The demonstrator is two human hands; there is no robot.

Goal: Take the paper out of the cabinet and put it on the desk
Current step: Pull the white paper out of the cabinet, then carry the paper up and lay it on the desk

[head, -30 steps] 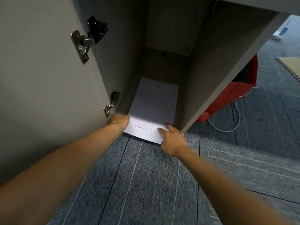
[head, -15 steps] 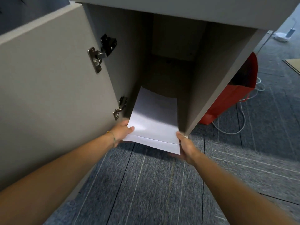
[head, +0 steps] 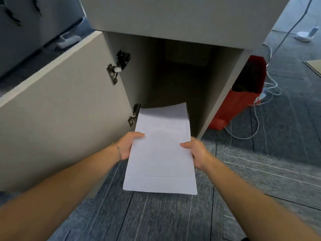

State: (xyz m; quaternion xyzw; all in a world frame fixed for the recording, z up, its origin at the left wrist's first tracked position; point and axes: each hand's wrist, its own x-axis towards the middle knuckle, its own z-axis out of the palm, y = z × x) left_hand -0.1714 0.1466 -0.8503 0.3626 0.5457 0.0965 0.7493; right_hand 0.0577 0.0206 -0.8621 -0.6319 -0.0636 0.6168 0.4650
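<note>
Head view: we see the paper (head: 160, 153) at frame centre, a white stack held flat between both hands. Left hand (head: 127, 146) grips its left edge, thumb on top and fingers underneath. Right hand (head: 195, 151) grips the right edge the same way, thumb on top. Both are clenched on the stack, neither loose.

The paper's far end is just inside the cabinet (head: 173, 18) opening, curling up a little at the back edge; the near end hangs out over the carpet (head: 156, 220) at lower centre. We read it as lifted clear of the cabinet floor, though the interior is dark and we can't say for certain.

Door (head: 60, 110) stands open on the left of the frame, inner face toward us. Upper hinge (head: 118, 66) sits at the door's top right, lower hinge (head: 134, 114) just left of the paper's far corner.

A thin bracelet (head: 118, 152) is on the left wrist.

Right of the cabinet, a red bag (head: 239, 105) stands against its side wall. White cables (head: 264, 105) loop over the carpet beside the bag, at right of frame. A white object (head: 303, 34) at upper right is too small to identify.
</note>
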